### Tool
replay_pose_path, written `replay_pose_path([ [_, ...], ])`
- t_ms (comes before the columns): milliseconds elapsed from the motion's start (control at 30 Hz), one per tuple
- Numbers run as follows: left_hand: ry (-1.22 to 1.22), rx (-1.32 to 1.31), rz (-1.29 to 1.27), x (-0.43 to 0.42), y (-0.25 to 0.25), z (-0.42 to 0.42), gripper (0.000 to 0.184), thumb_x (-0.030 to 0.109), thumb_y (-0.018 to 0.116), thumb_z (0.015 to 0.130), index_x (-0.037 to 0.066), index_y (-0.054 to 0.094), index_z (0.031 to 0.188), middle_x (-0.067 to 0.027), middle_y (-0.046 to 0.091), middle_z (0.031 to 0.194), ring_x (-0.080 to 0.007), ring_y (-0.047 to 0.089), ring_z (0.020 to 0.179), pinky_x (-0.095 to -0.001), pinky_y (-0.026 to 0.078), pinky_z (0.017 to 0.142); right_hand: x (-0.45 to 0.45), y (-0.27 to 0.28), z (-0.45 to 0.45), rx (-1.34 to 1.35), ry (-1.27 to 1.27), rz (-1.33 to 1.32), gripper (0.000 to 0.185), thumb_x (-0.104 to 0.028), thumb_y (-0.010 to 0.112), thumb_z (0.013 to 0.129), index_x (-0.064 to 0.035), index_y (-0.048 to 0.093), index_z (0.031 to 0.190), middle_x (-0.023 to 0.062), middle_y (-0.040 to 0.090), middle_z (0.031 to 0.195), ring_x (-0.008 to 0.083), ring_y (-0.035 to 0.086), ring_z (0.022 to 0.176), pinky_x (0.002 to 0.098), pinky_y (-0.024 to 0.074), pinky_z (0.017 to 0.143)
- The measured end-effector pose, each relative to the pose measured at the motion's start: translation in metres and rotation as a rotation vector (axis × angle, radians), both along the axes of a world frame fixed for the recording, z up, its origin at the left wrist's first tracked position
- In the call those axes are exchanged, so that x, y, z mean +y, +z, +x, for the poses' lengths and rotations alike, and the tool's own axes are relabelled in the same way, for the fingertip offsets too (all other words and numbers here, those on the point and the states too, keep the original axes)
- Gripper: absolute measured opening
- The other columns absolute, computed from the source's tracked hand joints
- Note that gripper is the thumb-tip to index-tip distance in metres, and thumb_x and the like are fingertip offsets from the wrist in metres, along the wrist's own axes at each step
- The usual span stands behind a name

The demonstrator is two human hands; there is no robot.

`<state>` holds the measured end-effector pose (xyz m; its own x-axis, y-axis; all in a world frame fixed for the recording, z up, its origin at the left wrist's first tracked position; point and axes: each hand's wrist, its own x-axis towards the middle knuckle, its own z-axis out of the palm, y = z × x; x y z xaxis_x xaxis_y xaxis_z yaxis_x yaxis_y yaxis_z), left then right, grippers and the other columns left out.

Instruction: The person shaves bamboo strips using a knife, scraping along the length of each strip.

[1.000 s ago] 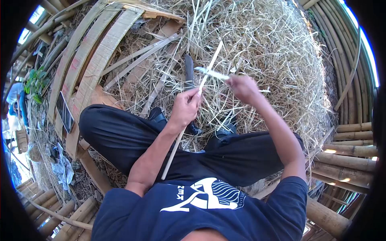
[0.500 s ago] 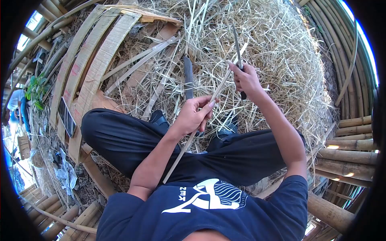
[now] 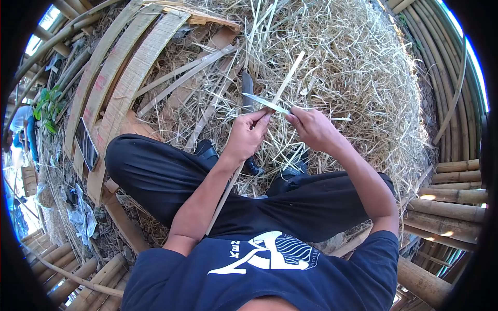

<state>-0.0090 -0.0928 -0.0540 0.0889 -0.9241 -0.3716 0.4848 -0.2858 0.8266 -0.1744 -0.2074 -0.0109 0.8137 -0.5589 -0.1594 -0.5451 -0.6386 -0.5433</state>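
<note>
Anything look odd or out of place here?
A dark, phone-like device rests on the wooden slats at the picture's left; it looks odd, glossy against rough wood. The knife and pale strip show no clear damage.

The left hand (image 3: 247, 136) and right hand (image 3: 315, 128) curl closed near each other, forearms (image 3: 367, 173) angled inward.
</note>
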Motion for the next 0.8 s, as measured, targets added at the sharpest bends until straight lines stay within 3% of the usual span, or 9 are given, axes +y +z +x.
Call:
replay_pose_path([
  [267, 0.008, -0.165, -0.039, 0.003, -0.015, -0.004, 0.029, 0.010, 0.052, 0.098, 0.000, 0.059, 0.123, 0.0084, 0.043, 0.062, 0.0008, 0.036, 0.049, -0.0176, 0.027, 0.042, -0.033, -0.034, -0.012, 0.020, 0.141, -0.205, 0.037, -0.039, 0.042, 0.099, -0.0077, 0.053, 0.082, 0.0154, 0.049, 0.052, 0.0373, 0.052, 0.052, 0.0470, 0.0385, 0.049],
  [300, 0.004, -0.169, -0.043, 0.004, -0.011, -0.001, 0.029, 0.010, 0.052, 0.098, 0.000, 0.059, 0.123, 0.0084, 0.043, 0.062, 0.0008, 0.036, 0.049, -0.0176, 0.027, 0.042, -0.043, -0.046, -0.015, 0.054, 0.136, -0.254, 0.036, -0.039, 0.041, 0.099, -0.0101, 0.057, 0.085, 0.0107, 0.050, 0.052, 0.0284, 0.050, 0.047, 0.0412, 0.0378, 0.046],
  [367, -0.010, 0.036, 0.013, 0.013, -0.002, 0.004, 0.028, 0.010, 0.051, 0.098, 0.000, 0.059, 0.123, 0.0087, 0.043, 0.062, 0.0009, 0.035, 0.048, -0.0176, 0.027, 0.041, -0.066, -0.038, -0.021, 0.340, -0.422, 0.078, 0.037, -0.039, 0.038, 0.101, -0.0148, 0.063, 0.090, -0.0006, 0.052, 0.055, 0.0113, 0.039, 0.045, 0.0300, 0.0351, 0.044],
  [533, -0.070, -0.043, 0.050, 0.008, 0.005, -0.008, 0.028, 0.012, 0.045, 0.101, 0.003, 0.057, 0.124, 0.0108, 0.032, 0.056, 0.0024, 0.027, 0.040, -0.0174, 0.022, 0.035, -0.099, -0.040, -0.055, 0.266, -0.219, -0.347, 0.035, -0.039, 0.043, 0.097, -0.0114, 0.064, 0.091, 0.0166, 0.062, 0.068, 0.0336, 0.060, 0.061, 0.0432, 0.0459, 0.057],
  [567, -0.088, -0.030, 0.040, 0.009, 0.014, -0.008, 0.028, 0.012, 0.045, 0.101, 0.003, 0.057, 0.124, 0.0107, 0.032, 0.056, 0.0023, 0.027, 0.040, -0.0176, 0.022, 0.035, -0.110, -0.052, -0.062, 0.370, -0.330, -0.298, 0.032, -0.035, 0.043, 0.097, -0.0118, 0.065, 0.095, 0.0168, 0.065, 0.075, 0.0358, 0.063, 0.068, 0.0450, 0.0494, 0.065],
  [600, -0.109, -0.020, 0.039, 0.016, 0.022, -0.006, 0.028, 0.012, 0.045, 0.101, 0.002, 0.057, 0.124, 0.0105, 0.031, 0.056, 0.0022, 0.027, 0.040, -0.0178, 0.022, 0.034, -0.132, -0.077, -0.092, 0.075, -0.742, -0.130, 0.033, -0.034, 0.041, 0.097, -0.0134, 0.064, 0.107, 0.0168, 0.066, 0.082, 0.0372, 0.063, 0.075, 0.0469, 0.0503, 0.073],
  [633, -0.091, -0.028, 0.058, 0.024, 0.018, 0.001, 0.028, 0.012, 0.045, 0.101, 0.003, 0.057, 0.124, 0.0103, 0.031, 0.055, 0.0020, 0.026, 0.039, -0.0177, 0.022, 0.034, -0.161, -0.088, -0.141, 0.099, -0.501, -0.396, 0.035, -0.033, 0.039, 0.099, -0.0157, 0.063, 0.117, 0.0148, 0.068, 0.087, 0.0319, 0.065, 0.077, 0.0429, 0.0510, 0.069],
  [667, -0.059, -0.039, 0.082, 0.031, 0.014, 0.011, 0.028, 0.013, 0.045, 0.101, 0.003, 0.057, 0.124, 0.0101, 0.030, 0.055, 0.0018, 0.026, 0.039, -0.0176, 0.022, 0.034, -0.178, -0.082, -0.153, 0.344, -0.626, -0.404, 0.036, -0.032, 0.038, 0.101, -0.0145, 0.062, 0.121, 0.0124, 0.069, 0.084, 0.0237, 0.064, 0.070, 0.0374, 0.0497, 0.063],
  [800, -0.054, 0.010, 0.046, 0.012, 0.021, 0.008, 0.029, 0.015, 0.045, 0.102, 0.004, 0.055, 0.126, 0.0095, 0.031, 0.056, 0.0017, 0.026, 0.037, -0.0174, 0.022, 0.033, -0.119, -0.004, -0.072, 0.100, -0.685, -0.071, 0.041, -0.034, 0.036, 0.103, -0.0111, 0.058, 0.128, 0.0091, 0.064, 0.074, 0.0156, 0.052, 0.057, 0.0314, 0.0443, 0.053],
])
